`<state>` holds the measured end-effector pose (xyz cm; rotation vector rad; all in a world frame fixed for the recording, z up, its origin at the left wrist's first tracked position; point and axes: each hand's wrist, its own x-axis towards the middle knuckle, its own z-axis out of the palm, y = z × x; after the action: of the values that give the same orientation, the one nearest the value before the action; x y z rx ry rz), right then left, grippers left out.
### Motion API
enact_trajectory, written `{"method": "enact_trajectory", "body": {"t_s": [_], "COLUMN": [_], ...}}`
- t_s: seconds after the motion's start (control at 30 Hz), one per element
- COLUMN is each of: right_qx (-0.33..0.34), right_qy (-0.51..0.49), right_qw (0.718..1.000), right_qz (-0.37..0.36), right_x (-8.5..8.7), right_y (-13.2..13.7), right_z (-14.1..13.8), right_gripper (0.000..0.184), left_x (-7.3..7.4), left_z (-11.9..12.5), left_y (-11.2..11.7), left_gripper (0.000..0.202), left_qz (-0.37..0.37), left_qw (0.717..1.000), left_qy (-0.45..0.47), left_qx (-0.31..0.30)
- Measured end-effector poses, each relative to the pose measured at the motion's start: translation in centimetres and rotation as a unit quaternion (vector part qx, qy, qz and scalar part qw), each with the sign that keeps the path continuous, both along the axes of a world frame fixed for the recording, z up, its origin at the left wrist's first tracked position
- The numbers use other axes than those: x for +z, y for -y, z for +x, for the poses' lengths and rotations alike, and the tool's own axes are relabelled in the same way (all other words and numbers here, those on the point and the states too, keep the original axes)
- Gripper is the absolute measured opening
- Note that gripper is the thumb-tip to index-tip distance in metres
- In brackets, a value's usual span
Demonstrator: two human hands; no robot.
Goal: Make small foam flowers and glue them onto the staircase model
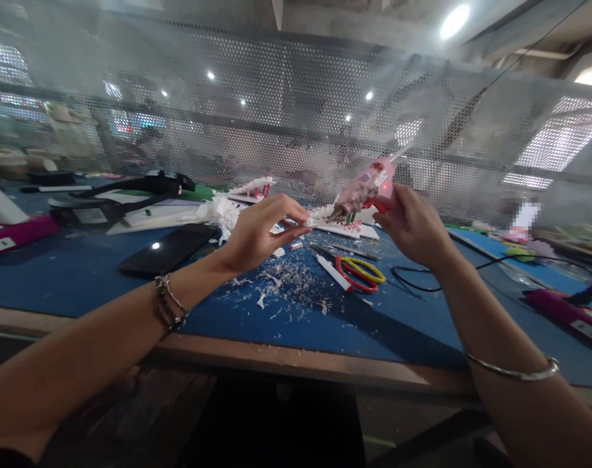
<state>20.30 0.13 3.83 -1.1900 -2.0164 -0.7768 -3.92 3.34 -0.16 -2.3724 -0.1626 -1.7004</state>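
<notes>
My right hand is wrapped round the handle of a pink hot glue gun. Its dirty nozzle points down and left, a clear glue stick juts from the back, and a small red light glows on its side. Just left of the nozzle, my left hand pinches a small white piece between thumb and fingertips; its exact shape is hard to make out. Behind the nozzle lies a white model part with red and green bits. Another white model with red posts stands farther back.
Scissors with red and yellow handles and a white marker lie on the blue mat among white scraps. A black phone is at left, near crumpled white paper. A black cable and magenta power strip lie right.
</notes>
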Motion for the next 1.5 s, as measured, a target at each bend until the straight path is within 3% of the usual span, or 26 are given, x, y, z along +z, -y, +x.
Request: {"method": "enact_trajectory", "body": {"t_s": [0.5,1.03,1.3,1.5], "right_qx": [-0.009,-0.002,-0.002,-0.038], "right_qy": [-0.006,-0.006,-0.002,-0.029], "right_qw": [1.000,1.000,1.000,0.999], "right_qz": [-0.008,-0.023,-0.014,0.004], "right_x": [-0.62,-0.46,-0.65,-0.56], "right_y": [-0.17,0.15,-0.03,-0.52], "right_z": [-0.30,-0.52,-0.44,0.16], "right_gripper": [0.036,0.034,0.035,0.032], "left_x": [-0.13,-0.13,-0.07,-0.32], "left_z": [0.13,0.23,0.37,0.42], "left_y": [0.06,0.19,0.39,0.23], "left_gripper": [0.005,0.003,0.004,0.005], "left_qz": [0.010,-0.008,-0.014,-0.061], "left_qw": [1.000,0.999,1.000,0.998], "left_qy": [-0.016,-0.024,-0.009,0.002], "left_qx": [0.013,0.019,0.007,-0.030]}}
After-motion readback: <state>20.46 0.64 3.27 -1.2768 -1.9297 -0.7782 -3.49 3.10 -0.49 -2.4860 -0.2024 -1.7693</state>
